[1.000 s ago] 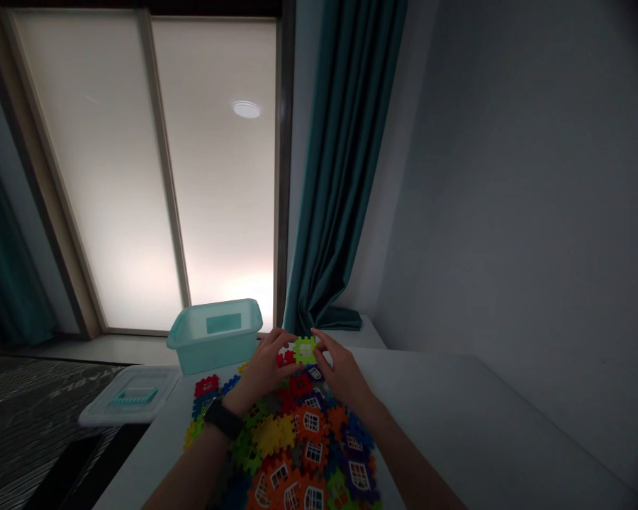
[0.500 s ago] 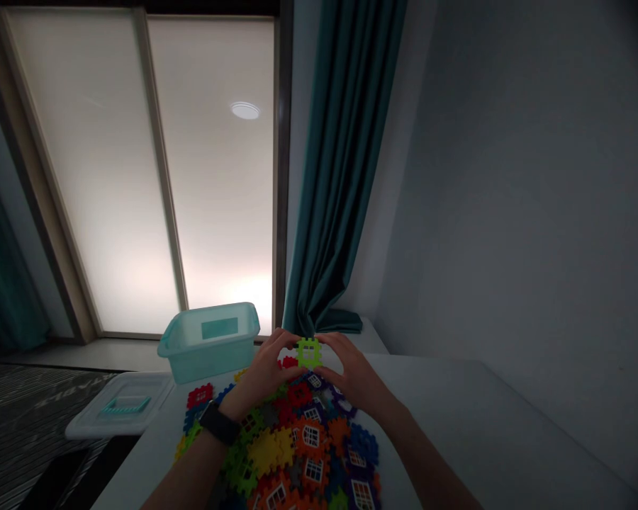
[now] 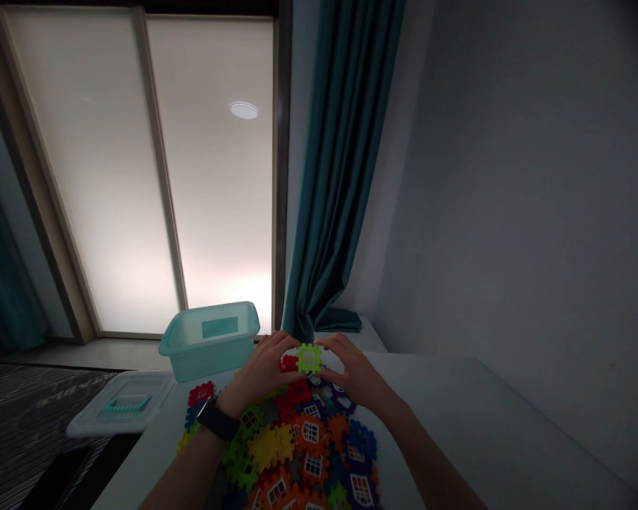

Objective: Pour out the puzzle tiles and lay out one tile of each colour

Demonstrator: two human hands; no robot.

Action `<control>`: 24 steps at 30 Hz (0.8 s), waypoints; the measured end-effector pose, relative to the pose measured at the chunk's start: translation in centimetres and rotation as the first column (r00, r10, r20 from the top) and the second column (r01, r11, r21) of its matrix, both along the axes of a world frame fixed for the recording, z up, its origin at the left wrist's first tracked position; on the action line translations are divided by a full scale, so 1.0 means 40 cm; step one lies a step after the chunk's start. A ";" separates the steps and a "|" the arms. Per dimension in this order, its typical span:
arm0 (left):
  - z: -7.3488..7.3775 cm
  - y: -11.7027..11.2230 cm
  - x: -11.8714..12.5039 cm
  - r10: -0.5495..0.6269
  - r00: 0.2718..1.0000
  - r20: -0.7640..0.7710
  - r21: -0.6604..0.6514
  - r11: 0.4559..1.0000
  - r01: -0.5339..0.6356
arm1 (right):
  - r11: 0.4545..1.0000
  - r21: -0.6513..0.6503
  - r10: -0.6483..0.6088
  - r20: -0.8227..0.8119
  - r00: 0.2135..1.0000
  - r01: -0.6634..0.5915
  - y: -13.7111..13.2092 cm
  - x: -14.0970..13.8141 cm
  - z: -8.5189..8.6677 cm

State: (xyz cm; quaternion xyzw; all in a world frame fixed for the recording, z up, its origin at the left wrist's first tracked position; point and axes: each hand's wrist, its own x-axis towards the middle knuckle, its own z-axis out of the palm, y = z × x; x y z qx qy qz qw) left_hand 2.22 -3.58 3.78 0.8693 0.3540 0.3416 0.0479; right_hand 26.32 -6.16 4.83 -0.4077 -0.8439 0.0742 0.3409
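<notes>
A lime-green interlocking block (image 3: 309, 359) with notched edges and a window-like cutout is held up between both hands. My left hand (image 3: 269, 361) pinches its left side between thumb and fingers, and a dark watch is on that wrist. On the opposite edge, my right hand (image 3: 351, 365) grips the same block with thumb and fingers. Below them spreads a pile of interlocking blocks, among them an orange block (image 3: 311, 433), a yellow block (image 3: 271, 446) and a purple block (image 3: 361, 490). A red block (image 3: 289, 363) shows just beside the green one.
A teal plastic bin (image 3: 213, 354) stands at the table's back left. Its translucent lid (image 3: 120, 404) with a teal handle lies left of the table. The white table (image 3: 446, 425) extends right toward a grey wall. A teal curtain (image 3: 340, 177) hangs behind.
Both hands and the lime-green block have dropped slightly. The block's face looks tilted a little differently. The pile and bin stay in place.
</notes>
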 end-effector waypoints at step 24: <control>0.021 -0.005 0.005 -0.018 0.978 0.207 -0.181 0.982 0.056 | 0.894 0.345 -0.284 -0.064 0.957 0.288 0.004 -0.062 -0.058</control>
